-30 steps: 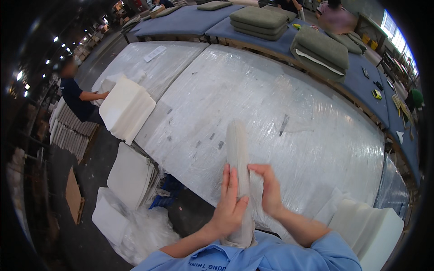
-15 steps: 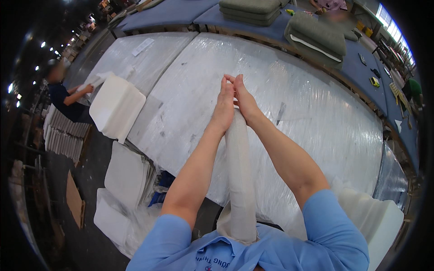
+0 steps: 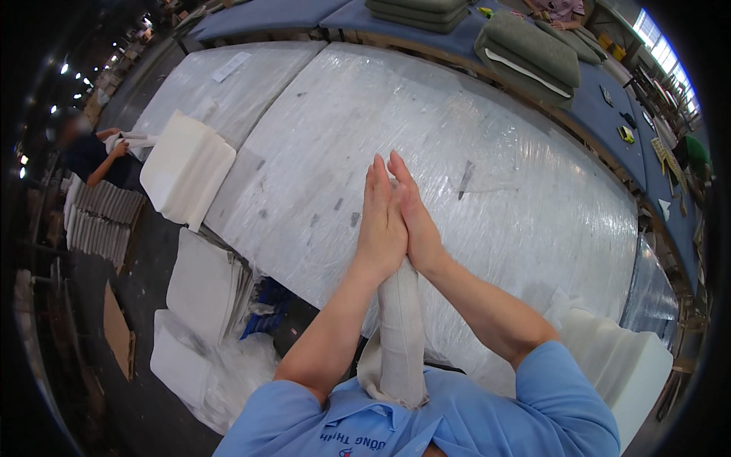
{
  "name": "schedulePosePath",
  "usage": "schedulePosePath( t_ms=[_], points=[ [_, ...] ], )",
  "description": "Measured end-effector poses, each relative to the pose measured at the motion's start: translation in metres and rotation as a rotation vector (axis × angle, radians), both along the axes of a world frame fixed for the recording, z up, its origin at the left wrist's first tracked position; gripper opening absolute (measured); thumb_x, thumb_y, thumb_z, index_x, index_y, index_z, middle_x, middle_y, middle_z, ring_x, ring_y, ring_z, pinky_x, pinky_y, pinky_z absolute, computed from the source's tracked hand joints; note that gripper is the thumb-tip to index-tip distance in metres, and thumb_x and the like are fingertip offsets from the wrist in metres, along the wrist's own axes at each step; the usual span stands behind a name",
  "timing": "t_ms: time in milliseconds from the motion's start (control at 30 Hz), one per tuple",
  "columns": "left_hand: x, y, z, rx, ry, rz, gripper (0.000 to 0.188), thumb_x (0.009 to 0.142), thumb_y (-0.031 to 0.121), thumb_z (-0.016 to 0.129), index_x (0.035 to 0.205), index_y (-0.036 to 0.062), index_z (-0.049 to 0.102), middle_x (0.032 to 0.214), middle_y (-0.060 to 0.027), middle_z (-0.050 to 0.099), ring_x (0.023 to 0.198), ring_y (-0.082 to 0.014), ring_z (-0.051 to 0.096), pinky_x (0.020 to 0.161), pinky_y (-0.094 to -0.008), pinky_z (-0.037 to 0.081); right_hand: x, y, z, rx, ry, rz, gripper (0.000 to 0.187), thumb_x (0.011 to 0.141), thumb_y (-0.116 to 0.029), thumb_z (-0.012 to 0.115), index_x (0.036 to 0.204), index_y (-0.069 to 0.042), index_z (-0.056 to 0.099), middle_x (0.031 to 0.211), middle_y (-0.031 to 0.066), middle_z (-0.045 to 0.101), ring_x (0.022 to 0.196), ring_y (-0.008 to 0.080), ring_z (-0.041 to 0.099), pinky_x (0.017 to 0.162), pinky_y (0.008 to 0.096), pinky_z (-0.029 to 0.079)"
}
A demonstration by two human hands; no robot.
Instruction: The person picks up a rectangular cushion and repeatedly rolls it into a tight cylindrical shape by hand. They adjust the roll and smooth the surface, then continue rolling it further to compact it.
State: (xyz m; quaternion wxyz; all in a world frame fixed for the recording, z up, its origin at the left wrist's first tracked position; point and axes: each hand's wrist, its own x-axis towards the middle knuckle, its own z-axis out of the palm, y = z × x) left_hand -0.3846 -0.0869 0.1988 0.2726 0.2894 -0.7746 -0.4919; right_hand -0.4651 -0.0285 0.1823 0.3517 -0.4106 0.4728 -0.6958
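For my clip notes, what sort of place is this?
Probably a cushion workshop or factory: stacked green cushions on a blue table, a stack of white foam-like pads, and a broad worktable covered in clear plastic.

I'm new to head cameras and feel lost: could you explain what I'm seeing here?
There's no machine here, just someone's bare hands. A wide camera worn on the head looks down past the blue sleeves, and its lens bends straight edges.

The left hand and right hand lie flat, palms facing, at the far part of what looks like a pale cushion seen edge-on. How firmly they press, I can't tell.

Underneath is a plastic-wrapped table, with white pads stacked at its left. Beyond, green cushions lie on a blue table.
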Motion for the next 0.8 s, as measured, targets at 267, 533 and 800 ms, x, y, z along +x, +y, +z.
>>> schedulePosePath(
  t_ms=[267,533,800],
  points=[
    [0.057,0.072,0.009,-0.140,-0.091,-0.031,0.072,0.113,0.032,0.035,0.165,-0.0059,0.004,0.171,-0.0316,0.001,0.161,-0.0433,-0.002,0.130,-0.0491,0.009,0.047,0.077,0.005,0.057,0.223,-0.020,0.078,0.112,-0.051,0.022,0.166,0.003,0.007,0.175,0.0233,-0.001,0.162,0.0386,-0.004,0.129,0.0478,0.002],
    [0.099,0.123,0.023,-0.198,-0.125,-0.140,0.074,0.107,0.023,0.041,0.163,-0.0111,0.006,0.169,-0.0367,-0.004,0.159,-0.0508,-0.004,0.129,-0.0549,0.006,0.080,0.139,0.000,0.026,0.238,0.011,0.086,0.110,-0.056,0.025,0.165,0.006,0.005,0.173,0.0294,-0.001,0.161,0.0431,-0.002,0.129,0.0490,0.003],
    [0.138,0.125,0.016,-0.219,-0.020,-0.257,0.064,0.106,0.018,0.046,0.160,-0.0093,0.028,0.169,-0.0335,0.015,0.158,-0.0494,0.013,0.129,-0.0524,0.013,0.038,0.156,-0.010,0.125,0.363,0.027,0.079,0.108,-0.059,0.031,0.152,0.006,0.045,0.154,0.0247,0.047,0.144,0.0374,0.045,0.122,0.0454,0.030]
  ],
)
